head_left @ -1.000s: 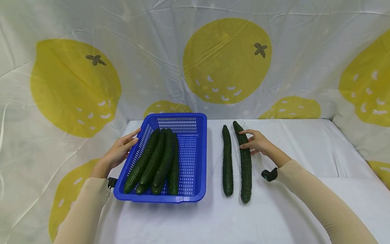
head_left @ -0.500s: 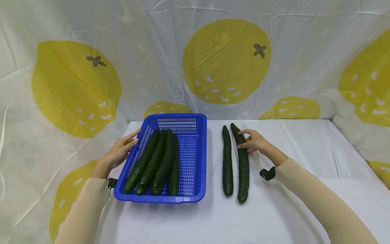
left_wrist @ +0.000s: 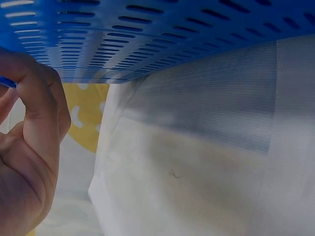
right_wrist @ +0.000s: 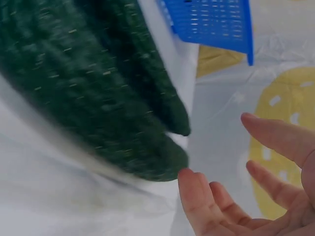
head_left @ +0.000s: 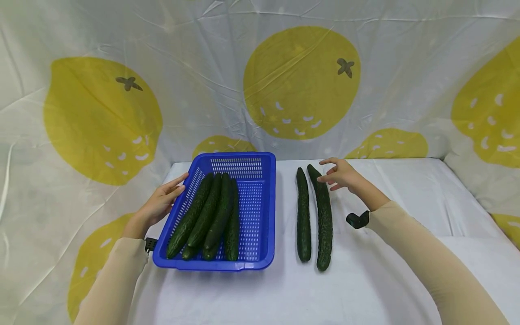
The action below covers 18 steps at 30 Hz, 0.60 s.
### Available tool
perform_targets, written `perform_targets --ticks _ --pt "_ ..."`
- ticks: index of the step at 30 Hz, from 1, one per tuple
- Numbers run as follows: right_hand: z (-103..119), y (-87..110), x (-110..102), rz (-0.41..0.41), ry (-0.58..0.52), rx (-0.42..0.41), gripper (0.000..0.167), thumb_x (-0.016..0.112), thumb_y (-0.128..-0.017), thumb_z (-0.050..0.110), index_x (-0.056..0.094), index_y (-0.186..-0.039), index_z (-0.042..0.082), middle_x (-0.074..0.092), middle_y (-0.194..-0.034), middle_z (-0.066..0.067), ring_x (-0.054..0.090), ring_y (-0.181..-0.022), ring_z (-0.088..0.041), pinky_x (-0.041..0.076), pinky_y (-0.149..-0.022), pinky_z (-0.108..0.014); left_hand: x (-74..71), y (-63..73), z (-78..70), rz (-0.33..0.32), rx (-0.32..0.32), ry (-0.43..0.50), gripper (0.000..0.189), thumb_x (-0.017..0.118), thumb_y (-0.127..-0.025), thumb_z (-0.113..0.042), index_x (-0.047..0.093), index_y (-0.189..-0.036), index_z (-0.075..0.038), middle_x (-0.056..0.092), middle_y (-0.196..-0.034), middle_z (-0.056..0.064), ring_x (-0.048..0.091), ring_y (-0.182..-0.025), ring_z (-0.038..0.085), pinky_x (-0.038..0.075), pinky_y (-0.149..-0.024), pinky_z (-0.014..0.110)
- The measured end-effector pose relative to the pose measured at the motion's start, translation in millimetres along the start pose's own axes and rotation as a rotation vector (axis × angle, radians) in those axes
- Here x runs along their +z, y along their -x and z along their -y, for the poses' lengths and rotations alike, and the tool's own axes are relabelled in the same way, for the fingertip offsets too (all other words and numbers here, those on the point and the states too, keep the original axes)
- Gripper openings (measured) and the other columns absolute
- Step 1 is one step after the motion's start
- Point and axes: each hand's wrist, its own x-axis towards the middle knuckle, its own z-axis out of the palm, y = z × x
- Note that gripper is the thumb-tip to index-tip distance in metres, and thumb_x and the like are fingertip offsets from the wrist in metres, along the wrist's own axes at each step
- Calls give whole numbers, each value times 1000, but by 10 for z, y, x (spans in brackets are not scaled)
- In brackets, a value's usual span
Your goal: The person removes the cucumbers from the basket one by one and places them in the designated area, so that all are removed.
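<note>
My left hand point(head_left: 158, 203) holds the left rim of a blue plastic basket point(head_left: 268, 212); in the left wrist view its bent fingers point(left_wrist: 37, 93) are at the basket's edge, under the slotted wall. Several dark green cucumbers point(head_left: 203, 219) lie lengthwise in the basket's left half. To the right of it, two more cucumbers lie side by side on the white cloth, a left one point(head_left: 303, 216) and a slightly curved right one point(head_left: 323, 221). My right hand point(head_left: 343, 175) is spread beside the far end of the right cucumber, fingers apart and holding nothing.
A white cloth point(head_left: 406, 271) covers the table. Behind it hangs a pale curtain point(head_left: 203, 67) with big yellow fruit prints, close to the basket's far edge. A black wrist strap point(head_left: 357, 220) shows at the right sleeve.
The right cucumber shifted slightly left, closer to the other one, under my right hand. That hand then let go, lifting and moving away from me. The left hand and basket stayed put.
</note>
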Motion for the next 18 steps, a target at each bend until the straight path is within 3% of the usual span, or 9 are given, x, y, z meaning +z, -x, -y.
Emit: perform_targets --ticks 11,18 --pt "506 -75 23 4 -71 -66 62 71 -94 10 43 -150 5 56 -112 -21 62 -78 -21 59 -77 -42 7 -1 -12 -9 -8 -10 58 41 -109 -21 17 -161 -12 65 -113 3 63 -73 8 47 -50 18" --pt "766 -149 204 34 -90 -88 62 72 -93 10 44 -149 7 59 -115 -22 63 -80 -24 60 -76 -40 2 2 -10 -10 -8 -19 56 40 -110 -20 17 -161 -12 64 -111 4 63 -72 7 47 -49 18"
